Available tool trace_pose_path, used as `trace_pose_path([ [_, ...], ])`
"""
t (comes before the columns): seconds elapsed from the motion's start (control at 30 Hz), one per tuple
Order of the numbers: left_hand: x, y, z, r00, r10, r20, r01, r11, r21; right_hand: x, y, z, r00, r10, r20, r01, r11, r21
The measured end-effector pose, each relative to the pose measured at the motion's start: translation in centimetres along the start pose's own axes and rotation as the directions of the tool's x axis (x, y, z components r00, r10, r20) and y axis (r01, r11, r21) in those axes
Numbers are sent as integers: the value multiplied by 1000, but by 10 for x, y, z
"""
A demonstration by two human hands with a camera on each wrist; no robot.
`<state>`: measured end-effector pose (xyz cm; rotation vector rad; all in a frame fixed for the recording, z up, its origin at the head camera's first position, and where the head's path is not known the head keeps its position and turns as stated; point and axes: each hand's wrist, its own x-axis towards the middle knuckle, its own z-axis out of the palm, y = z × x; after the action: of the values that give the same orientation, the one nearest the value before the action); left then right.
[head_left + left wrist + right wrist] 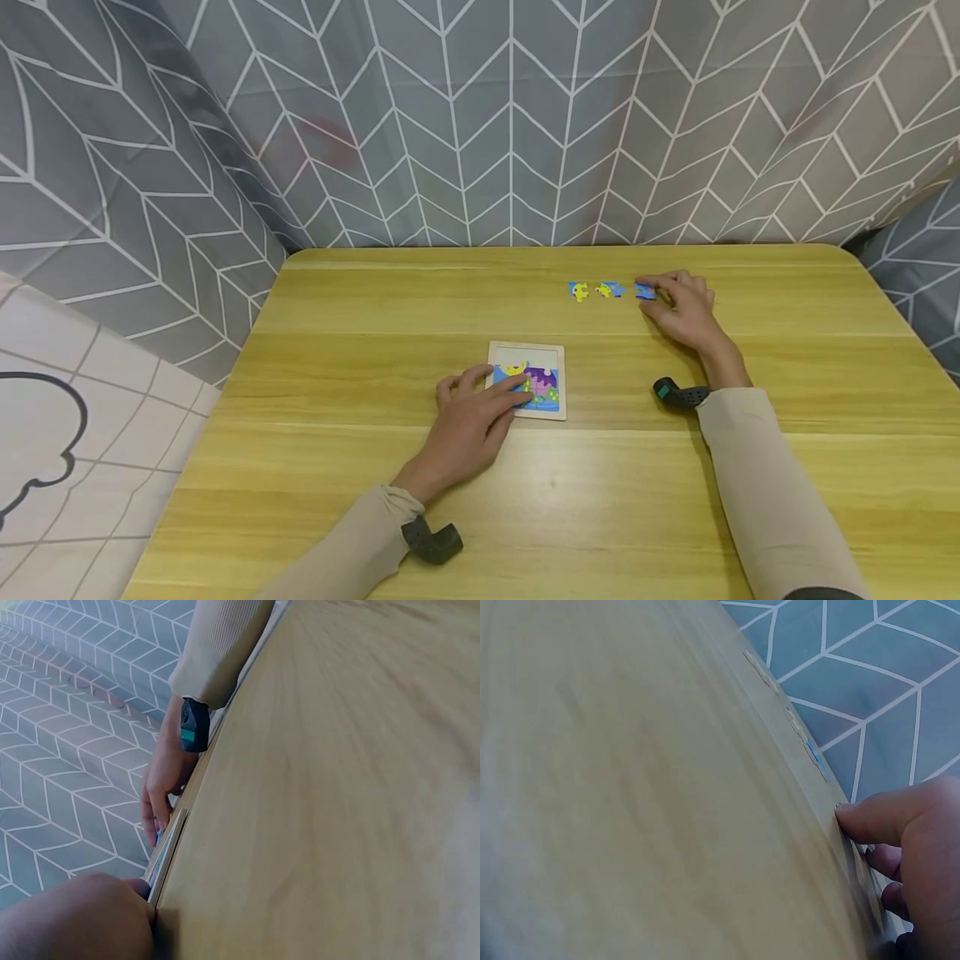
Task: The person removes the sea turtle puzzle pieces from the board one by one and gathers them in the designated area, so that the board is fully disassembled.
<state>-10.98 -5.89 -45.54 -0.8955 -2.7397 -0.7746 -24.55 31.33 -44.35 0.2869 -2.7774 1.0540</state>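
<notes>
"Grey fabric is noticed first; what is it part of?"

"A curtain [480, 125], patterned with white chevron lines, is hung behind a wood-grained surface [360, 350]. Over that surface two beige sleeves [772, 492] are stretched."

"And how are the hands held?"

"The left hand [467, 425] is laid, fingers relaxed and slightly spread, over the left side of a puzzle tray [562, 392]; nothing is gripped by it. The right hand [686, 312] is placed farther out, its thumb and forefinger bent around a small blue piece [646, 292], which is pinched between them; how firmly cannot be told."

"What of the tray itself?"

"It is square, shallow and rimmed in pale wood, and is set near the middle of the surface. Its nearer part is filled with joined pieces [547, 387] in blue, purple, green and yellow; at the far side the pale base is left uncovered. Part of the picture is hidden by the fingers."

"Is anything kept outside it?"

"Near the far edge, in line with the pinched piece, a blue-and-yellow middle piece [610, 290] and a yellow-and-blue left piece [577, 291] are laid flat, just apart."
</notes>
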Motion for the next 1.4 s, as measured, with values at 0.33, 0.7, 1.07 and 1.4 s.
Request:
trace_pose_path([
  [0.33,-1,0,1,1000,12,-24,-12,1000,6,3,0,0,1000,23,20,-23,1000,-15],
  [0.7,-1,-1,0,1000,9,-16,-9,1000,15,4,2,4,999,34,1,-34,999,-33],
  [1.07,-1,1,0,1000,-8,8,8,1000,5,1,3,2,999,38,-12,-38,999,-30],
  [1.4,0,0,0,1000,11,-12,-11,1000,17,-3,0,5,978,85,-188,-56,986,155],
])
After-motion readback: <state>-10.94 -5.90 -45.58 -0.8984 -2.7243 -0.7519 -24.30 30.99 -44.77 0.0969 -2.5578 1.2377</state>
